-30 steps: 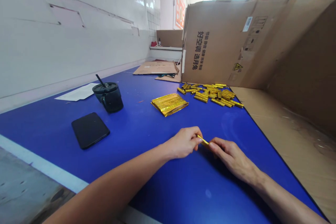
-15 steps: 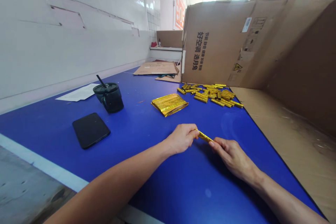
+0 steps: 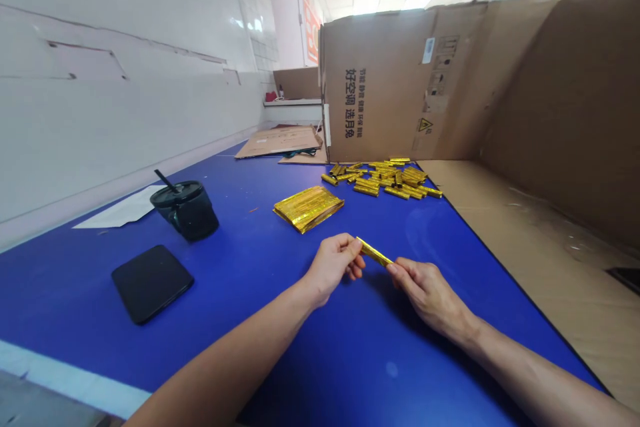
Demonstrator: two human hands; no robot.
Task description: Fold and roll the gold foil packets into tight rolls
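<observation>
A narrow strip of shiny gold paper (image 3: 375, 252) is stretched between my two hands above the blue table. My left hand (image 3: 336, 261) pinches its left end between thumb and fingers. At the other end, my right hand (image 3: 425, 290) is closed on the strip, thumb on top. Just beyond my left hand lies a flat stack of gold paper sheets (image 3: 309, 207). Farther back is a loose pile of small gold paper rolls (image 3: 385, 177), close to the cardboard.
A dark lidded mug (image 3: 186, 210) with a straw stands at the left, near a black phone-like slab (image 3: 151, 283) and a white paper sheet (image 3: 117, 207). A tall cardboard box (image 3: 395, 93) borders the back and right. Flat cardboard (image 3: 280, 141) lies at the far end.
My view has turned slightly right, so the scene shifts left. My left hand's fingers have loosened and show more of the gold strip's end. Both hands still hold it.
</observation>
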